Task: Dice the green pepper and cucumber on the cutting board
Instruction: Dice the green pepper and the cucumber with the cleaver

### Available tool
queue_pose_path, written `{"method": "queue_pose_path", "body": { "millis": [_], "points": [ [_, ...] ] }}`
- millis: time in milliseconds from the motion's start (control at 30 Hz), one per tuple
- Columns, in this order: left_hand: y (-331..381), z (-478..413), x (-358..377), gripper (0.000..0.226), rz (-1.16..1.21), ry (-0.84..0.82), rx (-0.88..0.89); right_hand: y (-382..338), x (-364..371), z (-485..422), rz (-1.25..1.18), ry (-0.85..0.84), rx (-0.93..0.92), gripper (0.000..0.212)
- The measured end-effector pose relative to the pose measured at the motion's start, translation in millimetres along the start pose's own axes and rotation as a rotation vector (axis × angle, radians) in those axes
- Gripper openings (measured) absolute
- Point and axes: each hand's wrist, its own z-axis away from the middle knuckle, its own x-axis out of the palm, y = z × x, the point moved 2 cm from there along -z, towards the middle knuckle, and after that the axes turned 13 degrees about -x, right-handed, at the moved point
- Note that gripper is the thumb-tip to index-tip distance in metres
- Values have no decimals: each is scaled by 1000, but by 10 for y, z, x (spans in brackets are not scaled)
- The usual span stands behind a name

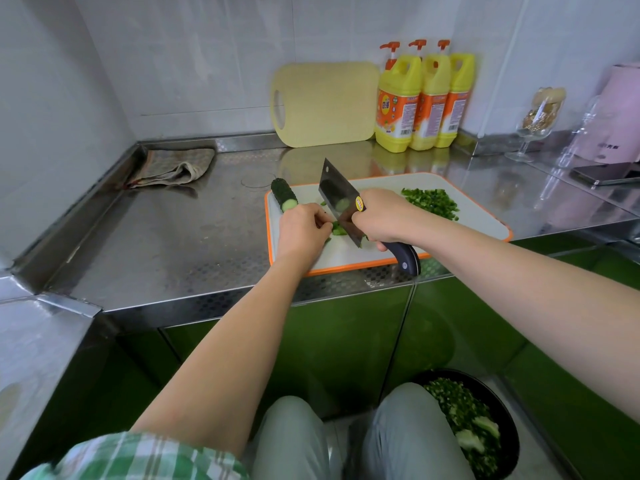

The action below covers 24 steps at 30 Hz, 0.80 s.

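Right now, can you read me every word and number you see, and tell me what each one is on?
Nothing reads clearly enough to quote.
Orange label on the front yellow plastic pump bottle: big characters, too blurred.
Labels on the two yellow bottles beside it: small print and barcodes, too small.
Round yellow sticker on the steel cleaver: too small.
Pink appliance: dark print, blurred.
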Motion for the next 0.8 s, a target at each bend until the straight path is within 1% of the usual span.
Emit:
{"method": "queue_pose_path", "body": {
  "millis": [200,300,367,467,567,667,800],
  "points": [
    [10,20,-18,7,-12,14,-23,-29,27,15,16,-3,-3,21],
    [7,25,-23,12,-38,36,-36,-42,18,12,5,8,-20,21],
    [5,29,-26,18,-65,60,-46,-51,18,17,12,-3,-10,18],
    [3,28,-27,20,-68,66,-56,-64,26,40,7,-33,7,8],
    [-6,22,-16,20,-68,67,-57,-69,28,30,14,-29,10,7],
    [-26,7,-2,20,-73,69,-62,-66,17,6,19,-14,3,12],
    [-28,9,4,22,-79,68,-63,-87,15,21,30,-29,6,6]
  ]
}}
